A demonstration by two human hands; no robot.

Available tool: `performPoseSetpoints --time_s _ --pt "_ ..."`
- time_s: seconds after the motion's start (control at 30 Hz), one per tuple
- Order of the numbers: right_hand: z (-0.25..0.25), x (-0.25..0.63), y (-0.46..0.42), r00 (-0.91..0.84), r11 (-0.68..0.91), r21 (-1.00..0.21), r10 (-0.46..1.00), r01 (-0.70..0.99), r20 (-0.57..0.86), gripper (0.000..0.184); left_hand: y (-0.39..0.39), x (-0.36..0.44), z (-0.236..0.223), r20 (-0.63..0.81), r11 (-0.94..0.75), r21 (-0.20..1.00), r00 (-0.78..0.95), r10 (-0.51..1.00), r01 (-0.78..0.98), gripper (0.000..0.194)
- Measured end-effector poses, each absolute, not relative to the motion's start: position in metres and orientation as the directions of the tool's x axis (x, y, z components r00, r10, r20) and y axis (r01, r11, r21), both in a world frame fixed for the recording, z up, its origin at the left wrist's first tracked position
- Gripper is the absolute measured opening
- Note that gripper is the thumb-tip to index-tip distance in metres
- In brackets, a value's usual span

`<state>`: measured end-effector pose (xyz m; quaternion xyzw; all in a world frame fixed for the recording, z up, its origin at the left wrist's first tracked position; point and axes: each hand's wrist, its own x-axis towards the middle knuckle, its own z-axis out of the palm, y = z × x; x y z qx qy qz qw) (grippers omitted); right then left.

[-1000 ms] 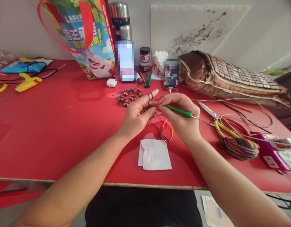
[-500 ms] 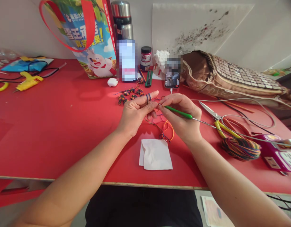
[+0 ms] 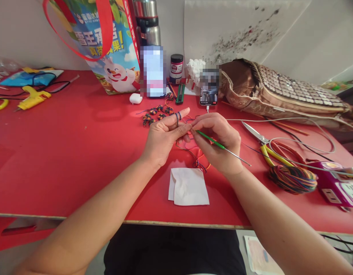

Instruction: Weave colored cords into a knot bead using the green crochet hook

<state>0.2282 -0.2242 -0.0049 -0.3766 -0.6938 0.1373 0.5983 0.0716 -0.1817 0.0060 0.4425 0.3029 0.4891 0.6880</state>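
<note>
Yarn and hook, in two hands, over a red table (image 3: pixel 93 164).
Nearest me: white napkin (image 3: pixel 190 187), folded; yarn ball (image 3: pixel 292 179), off right; left hand (image 3: pixel 160 141), thumb pinched in, dark yarn (image 3: pixel 177 120) wound round its raised index finger; right hand (image 3: pixel 220 139), curled closed on a green hook (image 3: pixel 212 140), fingertips against the left's; behind, knobbly yarn pieces (image 3: pixel 148 120).

The worktop (image 3: pixel 78 160) is viewed by a single head-worn camera from above its near side, faced forward and down, with left hand (image 3: pixel 160 141) and right hand (image 3: pixel 223 133) framed close and the wall (image 3: pixel 171 26) beyond.
</note>
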Motion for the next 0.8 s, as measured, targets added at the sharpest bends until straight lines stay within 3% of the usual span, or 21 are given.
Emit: performPoseSetpoints --time_s 0.37,0.6,0.8 --pt "-0.0062 0.2271 -0.2258 0.07 0.612 -0.7 0.732 0.368 0.677 0.005 -0.1807 0.0697 0.0077 0.092 0.036 0.906 0.278 0.956 -0.422 0.045" --pt "-0.003 0.2245 -0.2304 0.092 0.581 -0.776 0.783 0.244 0.615 0.008 -0.1784 0.0696 0.0044 0.102 0.034 0.908 0.298 0.949 -0.418 0.046" --pt "-0.0083 0.2205 -0.229 0.062 0.568 -0.754 0.784 0.331 0.618 0.009 -0.1815 0.0731 0.0031 0.133 -0.024 0.92 0.253 0.958 -0.392 0.049"
